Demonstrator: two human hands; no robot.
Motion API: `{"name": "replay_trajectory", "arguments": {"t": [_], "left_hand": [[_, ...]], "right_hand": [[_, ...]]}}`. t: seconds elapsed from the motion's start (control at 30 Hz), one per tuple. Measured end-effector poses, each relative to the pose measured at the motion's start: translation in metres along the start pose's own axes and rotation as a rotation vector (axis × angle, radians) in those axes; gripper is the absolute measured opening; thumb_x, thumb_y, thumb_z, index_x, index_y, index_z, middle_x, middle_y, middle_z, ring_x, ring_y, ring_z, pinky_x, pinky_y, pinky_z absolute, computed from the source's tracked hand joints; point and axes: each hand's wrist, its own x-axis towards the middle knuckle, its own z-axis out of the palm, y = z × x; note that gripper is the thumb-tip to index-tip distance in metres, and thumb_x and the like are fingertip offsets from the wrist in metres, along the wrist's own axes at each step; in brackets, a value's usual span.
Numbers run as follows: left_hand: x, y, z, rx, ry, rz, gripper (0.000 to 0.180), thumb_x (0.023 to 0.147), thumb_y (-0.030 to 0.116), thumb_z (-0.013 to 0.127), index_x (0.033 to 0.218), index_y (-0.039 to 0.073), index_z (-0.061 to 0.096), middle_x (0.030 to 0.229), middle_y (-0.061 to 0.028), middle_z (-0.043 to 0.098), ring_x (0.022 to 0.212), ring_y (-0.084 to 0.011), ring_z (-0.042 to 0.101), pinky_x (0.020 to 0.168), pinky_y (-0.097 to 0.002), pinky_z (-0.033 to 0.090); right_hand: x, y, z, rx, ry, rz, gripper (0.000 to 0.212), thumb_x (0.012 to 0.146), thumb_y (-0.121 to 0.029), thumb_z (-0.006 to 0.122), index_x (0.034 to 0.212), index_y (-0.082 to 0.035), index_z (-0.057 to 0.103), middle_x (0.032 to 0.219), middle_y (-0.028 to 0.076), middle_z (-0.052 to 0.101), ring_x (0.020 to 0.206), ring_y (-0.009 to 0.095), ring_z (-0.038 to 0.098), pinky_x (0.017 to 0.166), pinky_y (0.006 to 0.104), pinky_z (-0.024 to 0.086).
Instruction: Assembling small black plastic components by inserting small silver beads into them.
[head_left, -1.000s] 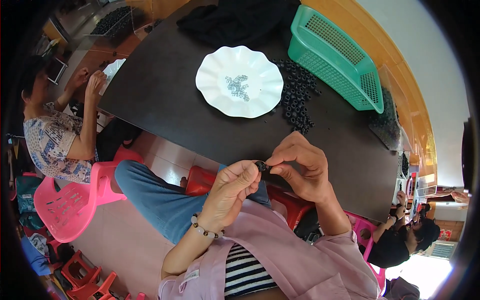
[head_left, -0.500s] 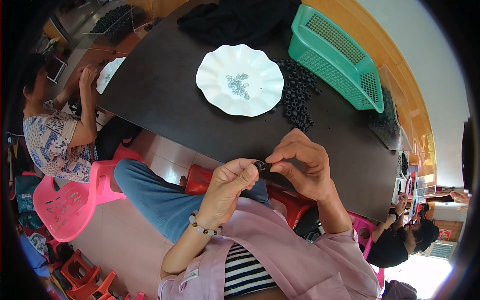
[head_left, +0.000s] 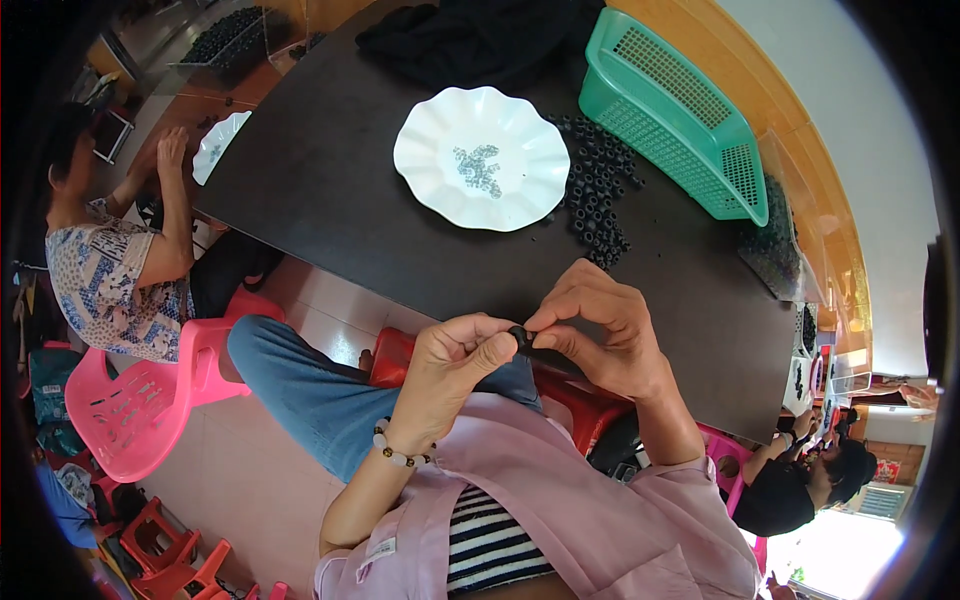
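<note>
Between the thumb and forefinger of my left hand (head_left: 455,355) is a small black ring-shaped part (head_left: 521,339), held above my lap near the table's edge. The thumb and forefinger of my right hand (head_left: 605,335) pinch together at the right side of that part. Whatever sits between those right fingertips is too small to make out. Farther off, a white scalloped plate (head_left: 430,185) holds a patch of tiny clear pieces (head_left: 478,170). Many similar black ring-shaped parts (head_left: 600,200) lie loose to the right of the plate.
A green plastic basket (head_left: 665,140) stands on the dark table (head_left: 330,180) at the far right, beside a clear bin of dark parts (head_left: 775,240). Black cloth (head_left: 480,45) lies at the back. Co-workers sit at left (head_left: 115,260) and right (head_left: 790,490). A pink chair (head_left: 140,410) is at left.
My right fingertips have moved slightly left, closer against the black part. My left wrist has shifted a little left. At the left, the co-worker's hands have changed position slightly.
</note>
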Motion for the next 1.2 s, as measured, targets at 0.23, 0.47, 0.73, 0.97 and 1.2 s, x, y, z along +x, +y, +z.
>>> {"name": "replay_trajectory", "arguments": {"t": [0.23,0.47,0.73,0.97,1.2], "left_hand": [[0.001,0.008,-0.011,0.066,-0.110,-0.014,0.019,0.085,0.017,0.075,0.096,0.002,0.071,0.085,-0.0004,0.067,0.078,-0.0059,0.059,0.072,-0.0201,0.047],[-0.001,0.009,-0.014,0.086,-0.083,-0.055,0.020,0.087,0.017,0.073,0.096,-0.001,0.073,0.081,-0.0005,0.068,0.075,-0.0044,0.057,0.069,-0.0186,0.048],[-0.006,0.004,-0.015,-0.049,-0.040,-0.024,0.025,0.087,0.026,0.073,0.085,0.001,0.071,0.072,-0.0032,0.064,0.067,-0.0086,0.056,0.064,-0.0214,0.045],[-0.010,0.010,-0.016,0.021,-0.023,-0.060,0.027,0.089,0.027,0.070,0.078,0.002,0.068,0.070,-0.0020,0.062,0.065,-0.0078,0.053,0.061,-0.0217,0.042],[-0.013,0.012,-0.014,0.039,-0.020,-0.050,0.025,0.089,0.024,0.071,0.079,0.002,0.068,0.070,-0.0016,0.063,0.065,-0.0074,0.053,0.062,-0.0215,0.042]], "right_hand": [[0.006,-0.002,-0.001,0.288,-0.150,0.139,0.028,0.079,-0.017,0.076,0.103,-0.003,0.073,0.092,0.006,0.066,0.086,0.018,0.055,0.078,0.0308,0.042],[0.006,0.013,0.007,0.296,-0.276,-0.027,0.037,0.085,-0.024,0.071,0.116,-0.004,0.070,0.105,0.010,0.067,0.097,0.021,0.054,0.085,0.0313,0.041],[0.000,0.018,0.025,0.305,-0.116,-0.051,0.037,0.086,-0.030,0.070,0.112,-0.004,0.071,0.104,0.009,0.070,0.090,0.020,0.054,0.082,0.0326,0.043],[0.001,0.012,0.023,0.082,-0.095,-0.163,0.039,0.082,-0.030,0.074,0.112,-0.005,0.071,0.101,0.008,0.070,0.082,0.021,0.056,0.076,0.0329,0.045],[0.004,0.002,0.022,0.183,-0.159,-0.069,0.042,0.083,-0.031,0.072,0.113,-0.002,0.070,0.103,0.008,0.070,0.083,0.020,0.056,0.078,0.0325,0.044]]}}
